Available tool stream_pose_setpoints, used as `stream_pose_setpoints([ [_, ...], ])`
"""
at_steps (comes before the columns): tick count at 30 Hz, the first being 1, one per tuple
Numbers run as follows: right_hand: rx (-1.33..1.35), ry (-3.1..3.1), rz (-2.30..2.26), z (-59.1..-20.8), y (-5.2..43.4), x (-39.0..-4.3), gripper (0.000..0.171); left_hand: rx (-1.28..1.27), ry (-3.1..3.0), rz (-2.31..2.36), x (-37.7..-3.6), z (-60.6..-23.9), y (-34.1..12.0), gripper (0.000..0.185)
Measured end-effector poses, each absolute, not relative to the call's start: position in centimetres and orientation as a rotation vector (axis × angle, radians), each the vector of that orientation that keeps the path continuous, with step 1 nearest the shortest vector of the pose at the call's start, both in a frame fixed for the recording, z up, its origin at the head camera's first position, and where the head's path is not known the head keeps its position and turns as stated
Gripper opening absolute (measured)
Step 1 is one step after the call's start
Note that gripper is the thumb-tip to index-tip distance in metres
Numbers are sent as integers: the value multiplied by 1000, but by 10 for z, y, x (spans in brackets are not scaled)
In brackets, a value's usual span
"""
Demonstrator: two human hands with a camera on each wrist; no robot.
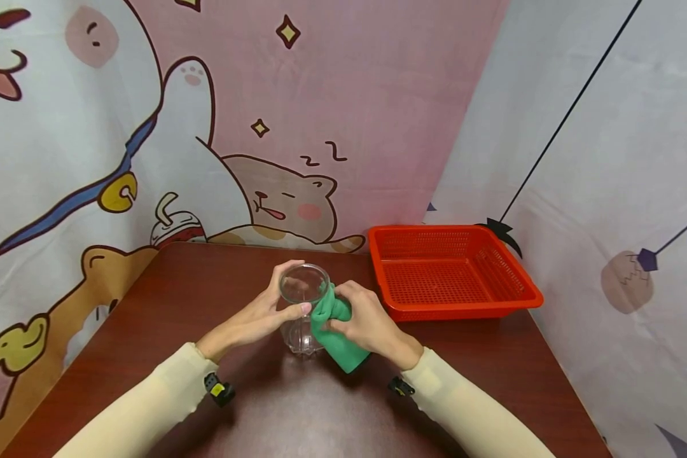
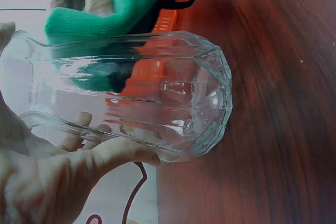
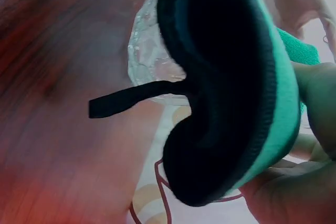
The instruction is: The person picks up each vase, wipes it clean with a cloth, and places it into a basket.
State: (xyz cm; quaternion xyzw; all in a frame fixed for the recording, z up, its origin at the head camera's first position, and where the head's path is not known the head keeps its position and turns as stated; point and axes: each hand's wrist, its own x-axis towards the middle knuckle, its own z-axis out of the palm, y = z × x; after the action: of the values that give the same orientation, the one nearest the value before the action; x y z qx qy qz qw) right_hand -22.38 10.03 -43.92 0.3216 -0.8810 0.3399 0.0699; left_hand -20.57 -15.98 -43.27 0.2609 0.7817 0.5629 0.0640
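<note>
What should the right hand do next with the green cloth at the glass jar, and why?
Probably push the green cloth further over the rim: the left hand grips the glass jar, and the right hand pinches the cloth against its side.

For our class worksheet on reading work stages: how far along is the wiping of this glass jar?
Done: nothing shows as finished; the red basket holds nothing.
In hand: the left hand grips the glass jar near its rim, held above the table, while the right hand presses a folded green cloth against its side.
Left: how much of the jar is wiped cannot be told.
</note>
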Motion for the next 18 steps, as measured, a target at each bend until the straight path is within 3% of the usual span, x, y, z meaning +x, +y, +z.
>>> stream_pose_setpoints([
  [18,986,-2813,863,-457,101,-225,59,781,2387,1667,-207,-432,-161,77],
])
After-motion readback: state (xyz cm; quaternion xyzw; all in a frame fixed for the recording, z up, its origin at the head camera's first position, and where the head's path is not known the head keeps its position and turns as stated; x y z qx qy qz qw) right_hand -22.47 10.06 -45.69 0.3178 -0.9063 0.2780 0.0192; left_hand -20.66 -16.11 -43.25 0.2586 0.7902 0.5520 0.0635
